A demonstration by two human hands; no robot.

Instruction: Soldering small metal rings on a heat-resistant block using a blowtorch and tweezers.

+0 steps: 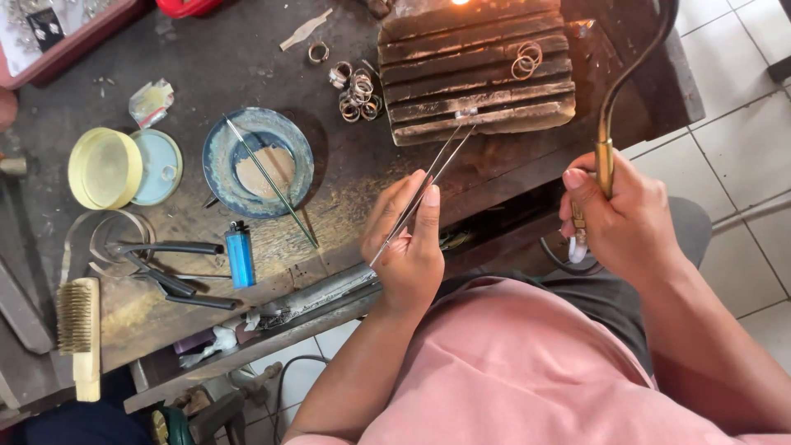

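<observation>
The person wears a pink top (511, 371) of soft, plain cloth — loose over the chest and belly, below both hands. Its sleeves end above the elbows, so both forearms are bare. Beneath the right hand (628, 221) lie dark grey trousers (610, 301) — possibly shorts. No rings, watch or gloves on the left hand (408, 243).

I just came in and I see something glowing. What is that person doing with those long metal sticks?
A person in a pink shirt sits at a dark, worn workbench. Their left hand holds long, thin metal tweezers, whose tips touch a small silvery piece on a charred, grooved wooden block. Their right hand grips a curved brass torch pipe. A bright glow shows at the block's far edge. Loose metal rings lie nearby.
</observation>
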